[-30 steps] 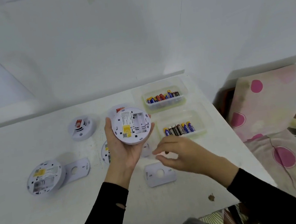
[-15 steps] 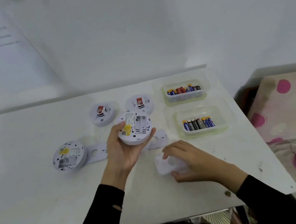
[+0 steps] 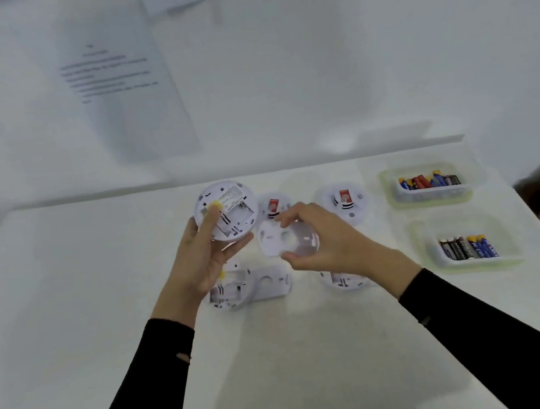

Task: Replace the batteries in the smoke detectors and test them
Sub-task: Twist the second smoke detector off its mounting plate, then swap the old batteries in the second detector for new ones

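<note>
My left hand (image 3: 200, 259) curls round a smoke detector (image 3: 228, 209), back side toward me, above the table (image 3: 68, 299). My right hand (image 3: 326, 241) pinches a blurred white plate (image 3: 283, 240), probably its back cover, just beside it.

Smooth white plastic smoke detector (image 3: 226, 211), matching white plastic mounting plate (image 3: 287, 241), matt white table (image 3: 68, 299), 2 translucent plastic trays (image 3: 386, 189), glossy batteries (image 3: 430, 180), black cloth sleeves (image 3: 141, 386), thin printed paper sheet (image 3: 124, 96) on matt wall (image 3: 311, 61)

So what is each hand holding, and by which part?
Left hand grips a smoke detector by its rim; right hand pinches a mounting plate by its edges.
</note>
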`<state>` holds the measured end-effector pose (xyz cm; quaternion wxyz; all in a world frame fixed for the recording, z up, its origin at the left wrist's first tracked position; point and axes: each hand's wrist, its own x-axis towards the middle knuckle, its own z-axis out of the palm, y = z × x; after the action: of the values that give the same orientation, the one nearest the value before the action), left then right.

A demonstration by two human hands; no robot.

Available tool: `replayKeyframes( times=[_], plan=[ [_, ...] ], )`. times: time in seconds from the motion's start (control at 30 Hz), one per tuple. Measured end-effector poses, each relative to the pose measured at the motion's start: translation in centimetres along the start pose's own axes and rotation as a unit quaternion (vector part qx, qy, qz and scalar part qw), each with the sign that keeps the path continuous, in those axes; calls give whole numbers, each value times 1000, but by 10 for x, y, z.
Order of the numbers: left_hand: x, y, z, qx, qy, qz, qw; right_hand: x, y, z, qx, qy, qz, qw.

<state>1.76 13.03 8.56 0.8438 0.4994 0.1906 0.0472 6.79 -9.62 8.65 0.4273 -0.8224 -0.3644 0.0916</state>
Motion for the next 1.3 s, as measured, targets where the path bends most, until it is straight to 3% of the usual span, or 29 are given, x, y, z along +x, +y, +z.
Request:
replayKeyframes(
  times=[0.17,0.37,0.47,0.7,0.9,1.07,1.13,1.3],
  plan=[
    [37,38,-64,114,21,10,993,70,-8,49,5,-42,15,999],
    [78,45,-115,274,80,-20,958,131,2,96,-17,-63,82,994],
    [92,43,-126,307,64,-26,949,152,10,112,-55,-80,107,990],
    [115,34,-144,479,45,16,877,171,27,128,-108,-108,149,977],
    [125,24,-142,494,44,29,868,165,25,119,-94,-102,127,982],
    [128,21,-143,558,63,49,826,140,32,79,-76,13,111,991],
    [129,21,-143,565,64,56,821,127,43,62,-92,28,129,987],
    [130,21,-142,542,95,83,831,108,63,44,-119,-23,222,968]
  ],
)
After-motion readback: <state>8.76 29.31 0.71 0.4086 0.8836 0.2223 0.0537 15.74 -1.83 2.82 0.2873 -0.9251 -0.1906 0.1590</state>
